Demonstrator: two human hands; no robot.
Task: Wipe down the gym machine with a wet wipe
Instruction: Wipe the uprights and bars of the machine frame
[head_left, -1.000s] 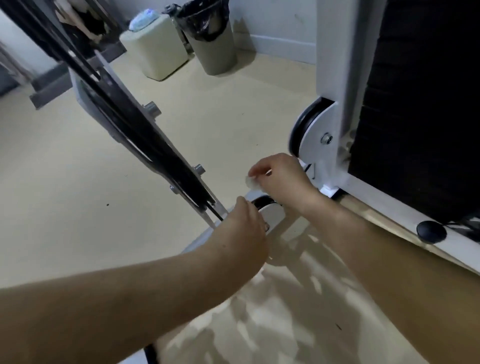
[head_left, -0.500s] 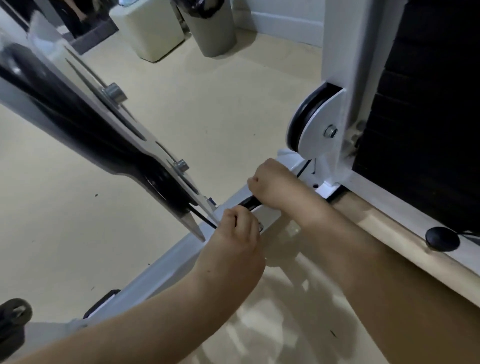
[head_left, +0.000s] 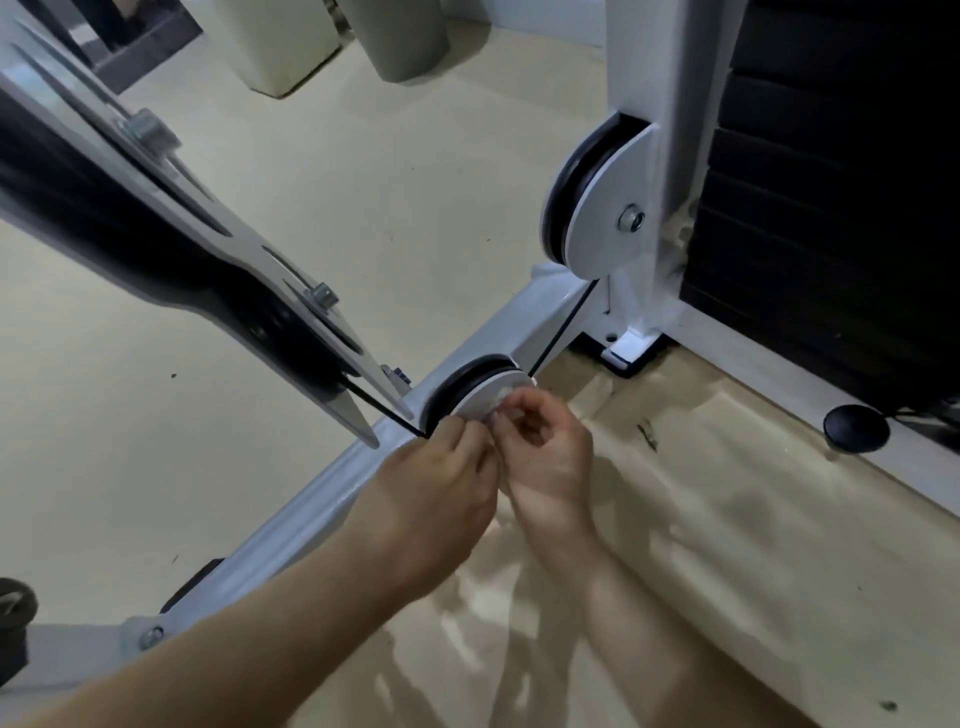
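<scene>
Both my hands meet at the low pulley (head_left: 480, 387) on the white base beam (head_left: 322, 499). Right hand (head_left: 545, 457) pinches the wet wipe (head_left: 503, 410) against the pulley's white face; left hand (head_left: 441, 493) has fingers curled, contents hidden. 1 black cable (head_left: 558, 327) runs toward the upright.

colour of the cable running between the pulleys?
Black. The cable shows best in the head view, against the white frame.
</scene>
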